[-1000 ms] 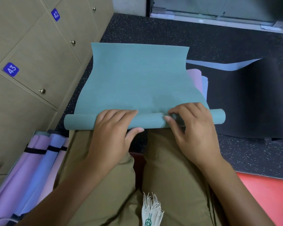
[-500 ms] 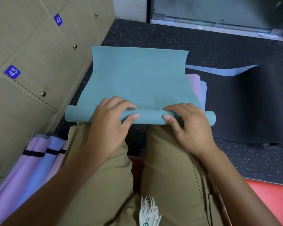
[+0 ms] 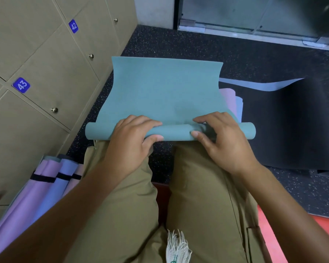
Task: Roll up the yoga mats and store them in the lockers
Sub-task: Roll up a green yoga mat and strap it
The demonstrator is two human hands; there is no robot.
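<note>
A teal yoga mat [image 3: 163, 88] lies on the dark floor in front of my knees, its near end wound into a thin roll [image 3: 97, 130]. My left hand [image 3: 133, 137] wraps over the roll's left half, thumb under it. My right hand [image 3: 222, 137] grips the right half, fingers on top. Beige lockers [image 3: 46, 59] with blue number plates 42 and 43 line the left wall, doors shut. Under the teal mat's right side, a pink mat [image 3: 229, 97] and a pale blue mat [image 3: 239, 107] peek out.
Rolled purple, blue and pink mats [image 3: 46, 186] with black straps lean at the lower left by the lockers. A black mat [image 3: 292, 126] lies flat on the right, a blue sheet edge [image 3: 260, 85] behind it. A red mat [image 3: 285, 238] is under me. A glass door sill [image 3: 254, 33] runs along the far wall.
Both hands have turned the roll forward, away from me, so it has grown slightly thicker and the flat part shorter. The left hand's fingers now curl more tightly over the roll.
</note>
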